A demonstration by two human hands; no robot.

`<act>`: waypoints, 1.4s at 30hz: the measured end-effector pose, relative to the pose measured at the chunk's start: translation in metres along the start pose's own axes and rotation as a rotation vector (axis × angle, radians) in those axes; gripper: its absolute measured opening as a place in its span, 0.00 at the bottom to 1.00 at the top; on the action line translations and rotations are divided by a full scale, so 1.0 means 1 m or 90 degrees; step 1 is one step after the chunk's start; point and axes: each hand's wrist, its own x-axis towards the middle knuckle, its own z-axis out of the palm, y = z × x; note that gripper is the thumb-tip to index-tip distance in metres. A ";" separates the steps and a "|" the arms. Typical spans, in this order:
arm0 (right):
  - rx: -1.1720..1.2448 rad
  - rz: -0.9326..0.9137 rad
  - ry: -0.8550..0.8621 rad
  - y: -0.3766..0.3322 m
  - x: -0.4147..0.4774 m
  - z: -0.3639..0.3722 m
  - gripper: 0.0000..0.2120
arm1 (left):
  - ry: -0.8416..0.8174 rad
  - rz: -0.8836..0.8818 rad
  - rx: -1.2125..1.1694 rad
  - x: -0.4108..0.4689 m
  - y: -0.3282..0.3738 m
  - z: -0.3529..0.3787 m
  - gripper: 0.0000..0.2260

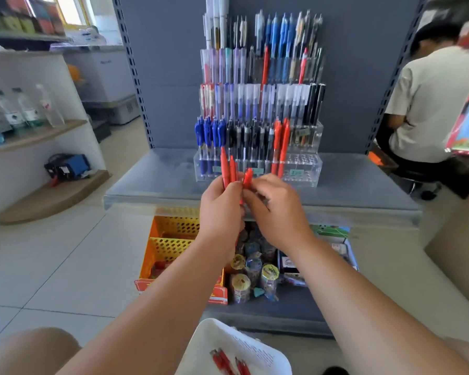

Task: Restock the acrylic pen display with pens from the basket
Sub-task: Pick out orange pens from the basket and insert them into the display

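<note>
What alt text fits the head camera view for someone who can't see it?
The left hand grips several red pens and the right hand pinches one, in front of the tiered acrylic pen display. More red pens lie in the white basket below.

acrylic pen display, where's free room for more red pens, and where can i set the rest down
Empty holes at the front row's right end, beside the standing red pens. The grey shelf is bare left and right of the display. Blue pens and black pens crowd its left and middle.
</note>
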 end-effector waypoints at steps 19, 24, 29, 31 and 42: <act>0.099 0.135 -0.057 0.049 0.114 -0.091 0.06 | -0.110 0.177 0.094 0.093 0.032 0.090 0.05; 0.280 0.142 -0.070 0.058 0.108 -0.098 0.07 | -0.131 0.230 0.094 0.097 0.036 0.105 0.03; 0.341 0.173 -0.041 0.070 0.107 -0.092 0.07 | -0.114 0.226 0.084 0.101 0.022 0.109 0.02; 0.321 0.182 -0.007 0.073 0.108 -0.086 0.07 | -0.107 0.219 0.078 0.101 0.016 0.110 0.04; 0.157 0.177 0.194 0.100 0.110 -0.075 0.05 | -0.147 0.155 -0.025 0.102 0.013 0.102 0.09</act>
